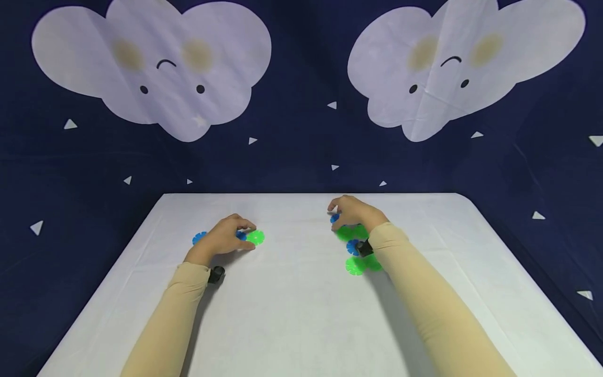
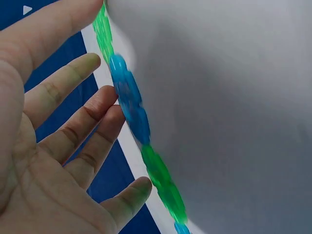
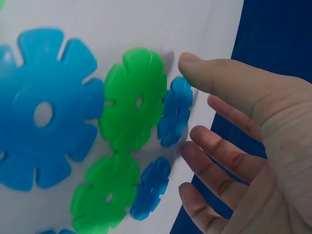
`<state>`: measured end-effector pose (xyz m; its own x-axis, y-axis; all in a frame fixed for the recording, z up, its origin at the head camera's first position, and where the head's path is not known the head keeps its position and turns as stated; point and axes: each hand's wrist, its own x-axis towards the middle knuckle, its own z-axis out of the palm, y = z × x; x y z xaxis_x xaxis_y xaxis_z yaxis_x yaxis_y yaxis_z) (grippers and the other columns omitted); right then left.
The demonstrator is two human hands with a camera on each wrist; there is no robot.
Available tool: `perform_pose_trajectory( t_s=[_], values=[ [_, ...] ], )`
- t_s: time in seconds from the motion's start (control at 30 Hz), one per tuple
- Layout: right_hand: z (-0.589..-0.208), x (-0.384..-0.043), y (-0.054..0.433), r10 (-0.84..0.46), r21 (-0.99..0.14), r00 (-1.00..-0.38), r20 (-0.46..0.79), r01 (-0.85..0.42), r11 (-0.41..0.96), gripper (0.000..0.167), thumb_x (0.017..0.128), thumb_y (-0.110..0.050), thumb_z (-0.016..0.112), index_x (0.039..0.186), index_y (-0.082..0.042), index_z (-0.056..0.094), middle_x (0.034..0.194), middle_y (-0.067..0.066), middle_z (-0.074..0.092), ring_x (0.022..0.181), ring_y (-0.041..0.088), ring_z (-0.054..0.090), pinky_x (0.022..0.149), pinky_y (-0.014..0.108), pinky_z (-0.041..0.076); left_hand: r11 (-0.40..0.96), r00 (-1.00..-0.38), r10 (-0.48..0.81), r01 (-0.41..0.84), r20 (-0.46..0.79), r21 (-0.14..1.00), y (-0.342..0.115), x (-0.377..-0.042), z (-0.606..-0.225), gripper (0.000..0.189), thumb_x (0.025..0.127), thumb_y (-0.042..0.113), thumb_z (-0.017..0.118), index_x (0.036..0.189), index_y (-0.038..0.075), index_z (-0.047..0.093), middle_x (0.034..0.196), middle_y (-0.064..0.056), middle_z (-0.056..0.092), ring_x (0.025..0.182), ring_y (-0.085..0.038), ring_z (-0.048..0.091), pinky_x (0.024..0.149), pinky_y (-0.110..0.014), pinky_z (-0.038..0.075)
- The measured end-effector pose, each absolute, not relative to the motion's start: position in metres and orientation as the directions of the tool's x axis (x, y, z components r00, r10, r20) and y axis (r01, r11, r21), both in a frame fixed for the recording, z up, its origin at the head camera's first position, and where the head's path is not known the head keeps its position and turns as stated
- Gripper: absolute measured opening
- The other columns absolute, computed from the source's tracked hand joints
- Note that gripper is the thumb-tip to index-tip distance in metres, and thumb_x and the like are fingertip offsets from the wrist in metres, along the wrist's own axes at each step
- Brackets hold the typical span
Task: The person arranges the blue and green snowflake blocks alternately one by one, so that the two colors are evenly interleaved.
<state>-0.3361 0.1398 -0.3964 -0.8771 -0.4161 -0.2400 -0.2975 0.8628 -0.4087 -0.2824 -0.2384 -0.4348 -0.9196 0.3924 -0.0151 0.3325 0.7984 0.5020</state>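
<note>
Flat notched plastic discs, blue and green, form linked groups. My left hand [image 1: 225, 238] is at the left group, its fingers spread and gently bent. In the left wrist view the discs stand edge-on in a row: a green disc [image 2: 102, 31] by the thumb tip, a blue disc [image 2: 129, 100] at the fingertips, then another green disc [image 2: 165, 185]. My right hand [image 1: 355, 210] hovers at the far end of the right group, fingers loosely bent. Its thumb and fingertips are beside a small-looking blue disc [image 3: 176, 112], joined to a green disc [image 3: 141, 97].
Both groups lie on a white-covered table [image 1: 292, 309]. Below the right hand are more green discs [image 1: 355, 265] and a blue disc [image 1: 353, 247], partly hidden by the wrist camera [image 1: 364, 247]. A dark blue cloth with clouds [image 1: 292, 94] hangs behind the table's far edge.
</note>
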Motion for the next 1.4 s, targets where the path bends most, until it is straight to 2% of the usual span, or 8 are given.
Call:
perform_pose_trajectory(
  t_s=[0.33, 0.7, 0.93, 1.2, 1.4],
  values=[
    [-0.399, -0.337, 0.14, -0.357, -0.357, -0.9, -0.251, -0.257, 0.898, 0.052, 0.089, -0.02, 0.087, 0.135, -0.005, 0.07, 0.143, 0.02, 0.067, 0.133, 0.035, 0.062, 0.117, 0.048, 0.051, 0.817, -0.931, 0.364, 0.318, -0.002, 0.482, -0.232, -0.282, -0.438, 0.047, 0.088, 0.025, 0.091, 0.131, 0.01, 0.077, 0.137, -0.02, 0.065, 0.13, -0.043, 0.061, 0.116, -0.061, 0.048],
    [-0.397, -0.334, 0.135, -0.287, -0.373, -0.932, -0.222, -0.191, 0.908, 0.043, 0.089, -0.015, 0.088, 0.127, -0.003, 0.073, 0.132, 0.016, 0.07, 0.116, 0.03, 0.065, 0.107, 0.045, 0.056, 0.826, -0.941, 0.338, 0.284, -0.026, 0.488, -0.23, -0.282, -0.433, 0.047, 0.088, 0.026, 0.091, 0.13, 0.011, 0.078, 0.14, -0.021, 0.063, 0.132, -0.044, 0.059, 0.116, -0.062, 0.048],
    [-0.397, -0.336, 0.126, -0.253, -0.409, -0.928, -0.272, -0.126, 0.904, 0.038, 0.091, -0.01, 0.086, 0.125, -0.004, 0.07, 0.134, 0.017, 0.067, 0.109, 0.026, 0.064, 0.102, 0.042, 0.057, 0.82, -0.945, 0.324, 0.259, -0.042, 0.51, -0.233, -0.28, -0.431, 0.047, 0.088, 0.024, 0.091, 0.131, 0.01, 0.077, 0.142, -0.023, 0.061, 0.134, -0.046, 0.058, 0.117, -0.064, 0.046],
    [-0.395, -0.34, 0.128, -0.197, -0.372, -0.928, -0.318, -0.069, 0.926, 0.041, 0.093, -0.017, 0.085, 0.127, -0.004, 0.068, 0.136, 0.016, 0.067, 0.116, 0.028, 0.065, 0.109, 0.047, 0.055, 0.811, -0.942, 0.334, 0.264, -0.041, 0.522, -0.232, -0.282, -0.432, 0.047, 0.088, 0.023, 0.09, 0.131, 0.009, 0.077, 0.142, -0.024, 0.06, 0.135, -0.047, 0.057, 0.118, -0.064, 0.045],
    [-0.396, -0.343, 0.126, -0.199, -0.354, -0.937, -0.288, -0.089, 0.931, 0.037, 0.087, -0.011, 0.09, 0.119, -0.002, 0.072, 0.127, 0.015, 0.071, 0.116, 0.029, 0.066, 0.111, 0.047, 0.055, 0.813, -0.942, 0.332, 0.258, -0.052, 0.522, -0.23, -0.283, -0.433, 0.046, 0.089, 0.024, 0.09, 0.131, 0.01, 0.078, 0.143, -0.023, 0.061, 0.136, -0.046, 0.056, 0.119, -0.064, 0.044]
  ],
)
